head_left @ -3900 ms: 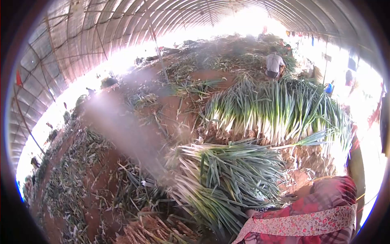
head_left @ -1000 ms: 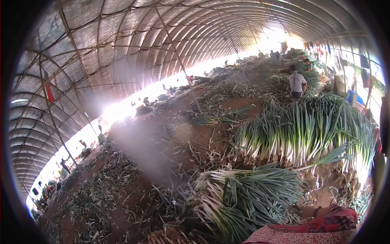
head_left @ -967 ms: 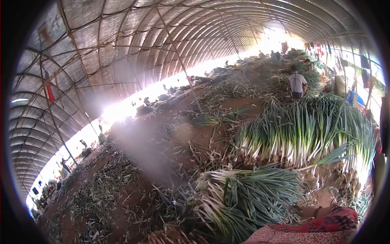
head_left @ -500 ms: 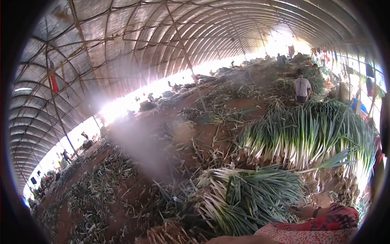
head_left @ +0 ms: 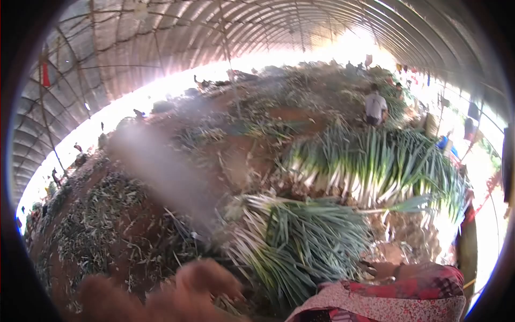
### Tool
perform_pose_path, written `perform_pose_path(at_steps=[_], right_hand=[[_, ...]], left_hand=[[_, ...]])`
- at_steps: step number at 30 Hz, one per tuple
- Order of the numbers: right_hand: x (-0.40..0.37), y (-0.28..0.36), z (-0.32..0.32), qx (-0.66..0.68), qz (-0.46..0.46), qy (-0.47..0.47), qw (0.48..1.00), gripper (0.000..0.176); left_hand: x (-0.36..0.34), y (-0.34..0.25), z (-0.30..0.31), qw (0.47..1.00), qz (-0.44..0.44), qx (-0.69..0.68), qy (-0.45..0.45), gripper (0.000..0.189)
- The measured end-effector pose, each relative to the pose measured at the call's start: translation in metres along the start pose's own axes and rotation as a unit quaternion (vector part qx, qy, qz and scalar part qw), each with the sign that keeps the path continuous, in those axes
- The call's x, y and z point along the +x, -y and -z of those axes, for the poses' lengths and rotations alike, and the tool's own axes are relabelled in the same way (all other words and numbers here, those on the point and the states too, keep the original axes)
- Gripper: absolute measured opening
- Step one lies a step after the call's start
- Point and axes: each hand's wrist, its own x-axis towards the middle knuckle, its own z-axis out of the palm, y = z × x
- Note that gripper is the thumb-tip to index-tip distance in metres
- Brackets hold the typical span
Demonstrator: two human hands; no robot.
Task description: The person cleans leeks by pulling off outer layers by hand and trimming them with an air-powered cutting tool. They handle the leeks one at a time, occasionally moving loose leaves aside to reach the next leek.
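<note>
A thick pile of long green onions (head_left: 300, 236) lies on the ground in front of me, white stems to the left and green leaves to the right. My right hand (head_left: 382, 269) is beside the leaf ends, below a red patterned sleeve (head_left: 397, 295); its fingers are mostly hidden. Low in the view, my left hand (head_left: 177, 292) is smeared by motion, left of the stem ends. Whether it holds anything cannot be made out.
Behind the pile stands a long row of green onions (head_left: 370, 166). A person in a light shirt (head_left: 375, 107) is crouched beyond it. Loose leaves (head_left: 102, 225) litter the soil on the left. A curved tunnel roof (head_left: 188, 37) arches overhead.
My left hand has come up into view at the lower left. The view has shifted, so the pile and row appear farther left and higher. My right hand stays by the leaf ends.
</note>
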Motion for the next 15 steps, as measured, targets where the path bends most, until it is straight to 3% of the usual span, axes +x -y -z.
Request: perform_pose_path(at_steps=[6,8,10,12,13,14,15], right_hand=[[-0.036,0.03,0.024,0.026,-0.038,0.032,0.998,0.077],[-0.033,0.012,0.002,0.023,0.002,-0.002,1.0,0.078],[-0.011,0.002,-0.013,0.02,0.052,-0.058,0.997,0.078],[0.02,0.018,-0.007,0.01,0.045,-0.052,0.998,0.073],[0.038,0.028,0.004,-0.011,0.022,-0.038,0.999,0.07],[0.075,0.033,0.003,-0.049,0.067,-0.091,0.992,0.064],[0.104,0.057,0.023,-0.104,0.105,-0.093,0.985,0.065]], left_hand=[[-0.049,-0.025,-0.011,0.958,0.217,0.174,0.073,0.035],[-0.053,-0.057,-0.031,0.835,0.444,0.306,0.109,0.033],[-0.102,-0.063,-0.036,0.777,0.474,0.379,0.168,0.034],[-0.17,-0.063,-0.051,0.713,0.598,0.319,0.177,0.036],[-0.202,-0.064,-0.062,0.716,0.637,0.227,0.171,0.034],[-0.239,-0.063,-0.077,0.716,0.651,0.169,0.185,0.034],[-0.251,-0.056,-0.09,0.676,0.706,0.1,0.189,0.035]])
